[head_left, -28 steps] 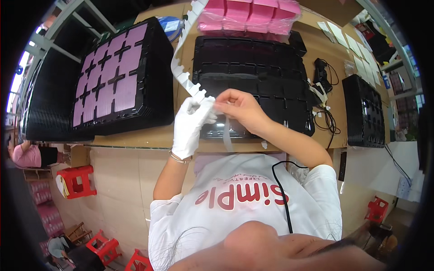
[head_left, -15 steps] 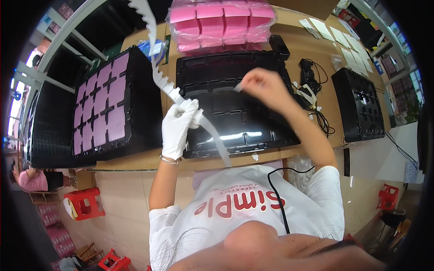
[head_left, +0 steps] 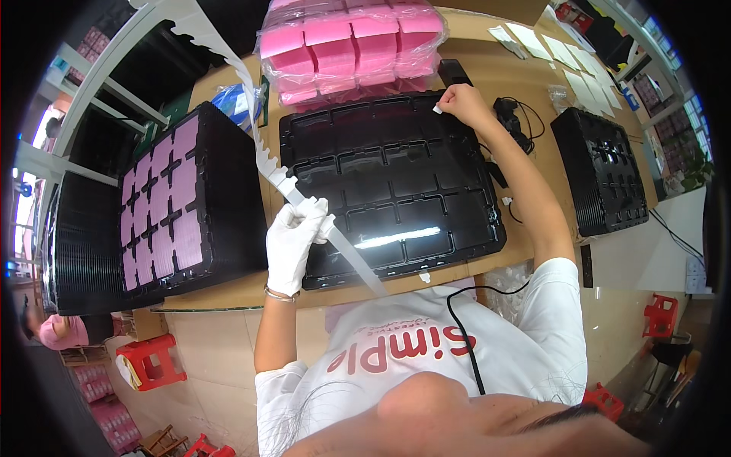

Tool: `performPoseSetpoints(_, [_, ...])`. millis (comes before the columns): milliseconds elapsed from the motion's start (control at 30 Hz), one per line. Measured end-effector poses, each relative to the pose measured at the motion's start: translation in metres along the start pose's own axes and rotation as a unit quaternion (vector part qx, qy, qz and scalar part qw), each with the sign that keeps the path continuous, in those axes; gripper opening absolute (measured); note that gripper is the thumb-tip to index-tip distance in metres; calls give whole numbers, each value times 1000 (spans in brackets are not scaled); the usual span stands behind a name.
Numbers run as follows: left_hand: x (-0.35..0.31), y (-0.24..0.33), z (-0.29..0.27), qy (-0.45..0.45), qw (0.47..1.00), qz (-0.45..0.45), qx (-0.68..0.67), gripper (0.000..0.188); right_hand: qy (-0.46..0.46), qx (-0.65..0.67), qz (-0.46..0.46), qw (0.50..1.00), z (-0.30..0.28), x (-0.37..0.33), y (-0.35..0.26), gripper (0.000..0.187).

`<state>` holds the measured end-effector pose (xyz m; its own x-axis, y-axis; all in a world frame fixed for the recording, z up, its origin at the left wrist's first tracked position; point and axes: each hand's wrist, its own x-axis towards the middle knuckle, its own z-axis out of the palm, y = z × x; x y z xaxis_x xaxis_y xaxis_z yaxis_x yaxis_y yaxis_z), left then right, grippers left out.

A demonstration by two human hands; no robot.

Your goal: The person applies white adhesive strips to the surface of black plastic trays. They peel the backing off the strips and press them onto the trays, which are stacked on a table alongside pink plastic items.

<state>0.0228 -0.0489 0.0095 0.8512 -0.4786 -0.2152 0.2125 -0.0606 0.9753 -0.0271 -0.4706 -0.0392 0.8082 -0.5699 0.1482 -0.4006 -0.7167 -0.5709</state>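
In a white glove, my left hand [head_left: 288, 247] is closed on a long, pale label strip [head_left: 355, 260] with small tabs peeling along its edge. The strip rises to the upper left and its tail hangs towards my shirt. Bare and with fingers pinched, my right hand [head_left: 466, 107] is at the far right corner of a black plastic tray [head_left: 365, 179]. A small white sticker [head_left: 437, 110] shows at its fingertips. The tray lies flat before me, moulded with ridges and shiny. Between the tray's left edge and my body is the gloved hand.
On the left stands a stack of black trays with pink inserts [head_left: 164, 206]. Wrapped pink foam blocks [head_left: 350, 49] sit behind the tray. To the right are black cables [head_left: 518, 122], another black tray stack [head_left: 598, 171] and paper sheets [head_left: 552, 47]. Red stools [head_left: 152, 362] stand on the floor.
My right hand has moved from over the tray's middle to its far right corner, carrying the small sticker. My left hand still grips the strip. The whole view has shifted slightly.
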Motion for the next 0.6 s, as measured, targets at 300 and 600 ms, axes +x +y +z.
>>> performPoseSetpoints(300, [-10,4,3,-21,1000,9,0,22,-168,561,70,808,-14,-97,-48,5])
performPoseSetpoints(600, [-35,-3,54,-115,987,-30,-109,23,-197,530,102,818,17,-211,-152,17])
